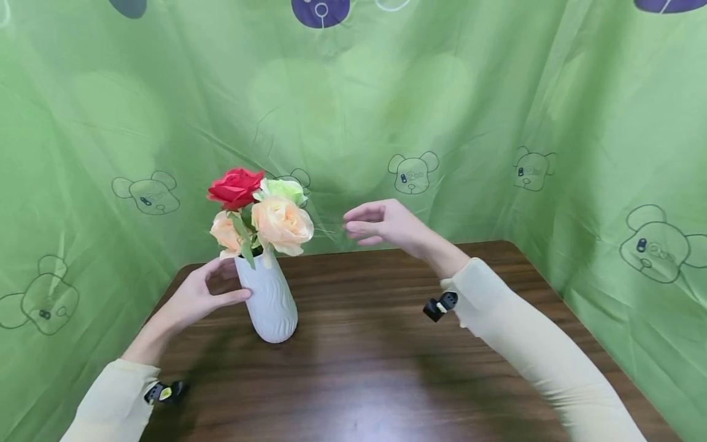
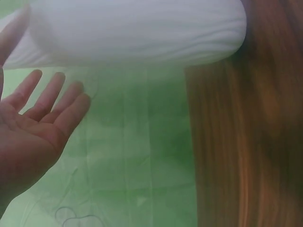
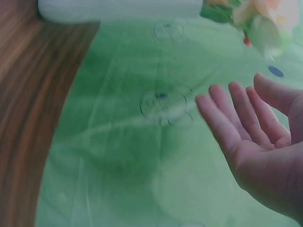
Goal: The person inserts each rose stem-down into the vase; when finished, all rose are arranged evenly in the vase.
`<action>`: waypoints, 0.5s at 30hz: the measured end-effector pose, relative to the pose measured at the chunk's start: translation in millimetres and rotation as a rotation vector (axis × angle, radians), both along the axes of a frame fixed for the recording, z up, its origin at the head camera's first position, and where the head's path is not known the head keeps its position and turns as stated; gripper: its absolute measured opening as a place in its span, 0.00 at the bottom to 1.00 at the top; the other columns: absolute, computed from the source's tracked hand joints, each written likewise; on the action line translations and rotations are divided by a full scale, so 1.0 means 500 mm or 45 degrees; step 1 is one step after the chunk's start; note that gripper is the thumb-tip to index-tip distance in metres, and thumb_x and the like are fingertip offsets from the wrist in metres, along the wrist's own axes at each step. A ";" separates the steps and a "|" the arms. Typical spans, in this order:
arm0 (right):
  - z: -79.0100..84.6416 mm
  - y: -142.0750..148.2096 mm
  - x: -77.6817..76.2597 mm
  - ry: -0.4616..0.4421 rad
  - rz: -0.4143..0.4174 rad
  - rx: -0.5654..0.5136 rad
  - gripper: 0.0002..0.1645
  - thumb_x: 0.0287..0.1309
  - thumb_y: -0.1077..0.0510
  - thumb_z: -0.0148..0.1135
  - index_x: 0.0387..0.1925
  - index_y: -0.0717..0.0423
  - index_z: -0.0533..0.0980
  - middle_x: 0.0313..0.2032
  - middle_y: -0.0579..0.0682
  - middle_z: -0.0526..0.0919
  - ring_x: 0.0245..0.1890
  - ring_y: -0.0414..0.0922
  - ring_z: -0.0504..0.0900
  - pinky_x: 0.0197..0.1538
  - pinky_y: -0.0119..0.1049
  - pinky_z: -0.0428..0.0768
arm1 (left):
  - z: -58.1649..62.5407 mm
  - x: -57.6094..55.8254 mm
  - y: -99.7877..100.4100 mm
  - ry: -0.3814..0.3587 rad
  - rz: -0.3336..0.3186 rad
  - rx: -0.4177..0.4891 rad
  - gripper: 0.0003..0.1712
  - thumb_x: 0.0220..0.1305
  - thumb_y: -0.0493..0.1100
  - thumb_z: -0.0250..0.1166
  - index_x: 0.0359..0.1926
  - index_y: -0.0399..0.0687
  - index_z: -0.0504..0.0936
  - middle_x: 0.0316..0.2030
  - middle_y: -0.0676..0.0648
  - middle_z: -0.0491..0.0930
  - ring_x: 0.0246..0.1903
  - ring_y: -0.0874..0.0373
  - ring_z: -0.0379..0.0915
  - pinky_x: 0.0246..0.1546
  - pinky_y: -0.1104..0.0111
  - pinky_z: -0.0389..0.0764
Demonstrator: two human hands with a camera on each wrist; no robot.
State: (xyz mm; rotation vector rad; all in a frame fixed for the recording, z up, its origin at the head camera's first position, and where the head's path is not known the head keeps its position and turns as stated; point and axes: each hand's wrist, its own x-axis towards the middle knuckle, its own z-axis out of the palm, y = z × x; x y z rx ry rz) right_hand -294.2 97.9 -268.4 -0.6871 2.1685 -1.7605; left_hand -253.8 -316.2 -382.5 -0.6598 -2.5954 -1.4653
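A white vase (image 1: 269,301) with a wavy ribbed surface stands on the table, left of centre in the head view. It holds a red rose (image 1: 236,188), a pale green flower (image 1: 284,189) and two peach roses (image 1: 283,224) with green leaves. Beside the vase's upper left is my left hand (image 1: 201,294), its thumb tip overlapping the front. In the left wrist view its fingers (image 2: 71,106) are spread and slightly bent, apart from the vase (image 2: 142,33). My right hand (image 1: 392,227) hovers to the right of the flowers, fingers loosely extended and holding nothing.
The dark wood-grain table (image 1: 375,356) reaches back to a green curtain (image 1: 353,110) printed with bear faces, which hangs behind and along both sides. Small black devices are strapped at the left cuff (image 1: 164,393) and the right cuff (image 1: 440,305).
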 end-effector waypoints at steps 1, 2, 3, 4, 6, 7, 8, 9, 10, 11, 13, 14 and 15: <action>0.002 0.013 0.001 0.041 -0.024 0.031 0.19 0.66 0.57 0.68 0.56 0.60 0.80 0.54 0.55 0.85 0.52 0.52 0.85 0.53 0.45 0.83 | 0.001 0.003 -0.004 0.014 0.000 0.005 0.35 0.60 0.42 0.76 0.66 0.51 0.73 0.57 0.46 0.81 0.56 0.60 0.79 0.52 0.69 0.80; 0.005 0.026 0.002 0.084 -0.048 0.061 0.20 0.67 0.55 0.68 0.57 0.59 0.80 0.54 0.54 0.85 0.53 0.51 0.84 0.55 0.44 0.82 | 0.003 0.005 -0.009 0.026 0.003 0.012 0.33 0.61 0.41 0.75 0.66 0.52 0.74 0.57 0.46 0.81 0.56 0.60 0.79 0.51 0.70 0.80; 0.006 0.039 0.003 0.125 -0.073 0.089 0.21 0.68 0.53 0.67 0.57 0.59 0.80 0.55 0.53 0.84 0.54 0.50 0.84 0.56 0.44 0.82 | 0.006 0.009 -0.015 0.040 0.009 0.015 0.32 0.62 0.40 0.75 0.66 0.51 0.74 0.58 0.45 0.81 0.56 0.61 0.79 0.51 0.71 0.80; 0.007 0.053 0.005 0.163 -0.101 0.118 0.22 0.69 0.52 0.66 0.58 0.58 0.80 0.55 0.52 0.84 0.55 0.49 0.83 0.57 0.43 0.81 | 0.009 0.014 -0.020 0.058 0.026 0.004 0.31 0.63 0.40 0.74 0.66 0.50 0.74 0.58 0.44 0.81 0.56 0.62 0.79 0.50 0.73 0.80; 0.008 0.078 0.012 0.272 -0.166 0.198 0.23 0.71 0.48 0.63 0.60 0.56 0.80 0.57 0.50 0.84 0.57 0.47 0.82 0.60 0.43 0.79 | 0.015 0.024 -0.031 0.120 0.086 -0.049 0.29 0.64 0.41 0.73 0.64 0.49 0.76 0.57 0.44 0.81 0.54 0.66 0.78 0.49 0.76 0.78; 0.009 0.090 0.016 0.336 -0.199 0.242 0.23 0.71 0.46 0.62 0.60 0.55 0.80 0.57 0.49 0.84 0.58 0.46 0.81 0.61 0.44 0.78 | 0.018 0.029 -0.037 0.163 0.131 -0.087 0.28 0.65 0.42 0.73 0.64 0.49 0.77 0.56 0.45 0.82 0.54 0.70 0.77 0.49 0.79 0.76; 0.009 0.100 0.020 0.416 -0.233 0.292 0.23 0.72 0.46 0.61 0.60 0.53 0.80 0.57 0.49 0.84 0.58 0.46 0.81 0.60 0.44 0.78 | 0.021 0.035 -0.042 0.212 0.182 -0.128 0.27 0.65 0.43 0.72 0.63 0.51 0.78 0.56 0.47 0.82 0.54 0.73 0.75 0.50 0.81 0.73; 0.008 0.111 0.023 0.502 -0.269 0.350 0.23 0.73 0.45 0.59 0.60 0.52 0.80 0.58 0.48 0.83 0.57 0.45 0.81 0.60 0.45 0.78 | 0.024 0.039 -0.047 0.277 0.227 -0.162 0.26 0.65 0.44 0.73 0.63 0.52 0.79 0.55 0.47 0.82 0.54 0.76 0.73 0.50 0.83 0.71; 0.008 0.121 0.027 0.596 -0.302 0.412 0.23 0.73 0.45 0.58 0.61 0.51 0.80 0.58 0.48 0.83 0.58 0.46 0.81 0.61 0.46 0.77 | 0.027 0.042 -0.051 0.347 0.271 -0.191 0.25 0.64 0.44 0.73 0.62 0.53 0.80 0.55 0.48 0.83 0.54 0.77 0.72 0.51 0.84 0.69; 0.008 0.130 0.031 0.695 -0.335 0.475 0.22 0.74 0.46 0.58 0.61 0.50 0.80 0.59 0.48 0.82 0.59 0.46 0.80 0.61 0.47 0.77 | 0.028 0.045 -0.055 0.429 0.314 -0.220 0.24 0.63 0.44 0.74 0.60 0.54 0.82 0.55 0.49 0.83 0.55 0.77 0.71 0.52 0.85 0.66; 0.004 0.148 0.035 0.871 -0.384 0.591 0.22 0.75 0.48 0.57 0.63 0.52 0.79 0.62 0.50 0.80 0.63 0.48 0.77 0.63 0.49 0.75 | 0.030 0.047 -0.062 0.591 0.383 -0.272 0.23 0.62 0.43 0.75 0.59 0.55 0.84 0.56 0.48 0.83 0.59 0.74 0.70 0.56 0.86 0.62; 0.000 0.156 0.036 0.945 -0.405 0.650 0.22 0.75 0.49 0.56 0.64 0.53 0.78 0.64 0.51 0.78 0.65 0.50 0.75 0.65 0.51 0.73 | 0.029 0.048 -0.065 0.667 0.408 -0.296 0.23 0.61 0.42 0.75 0.58 0.54 0.85 0.57 0.47 0.82 0.61 0.70 0.71 0.58 0.86 0.61; -0.005 0.165 0.037 1.005 -0.424 0.713 0.23 0.76 0.50 0.56 0.64 0.54 0.77 0.65 0.52 0.77 0.68 0.51 0.72 0.68 0.52 0.70 | 0.027 0.048 -0.067 0.731 0.427 -0.319 0.23 0.60 0.41 0.75 0.58 0.53 0.85 0.58 0.45 0.82 0.63 0.64 0.72 0.61 0.83 0.62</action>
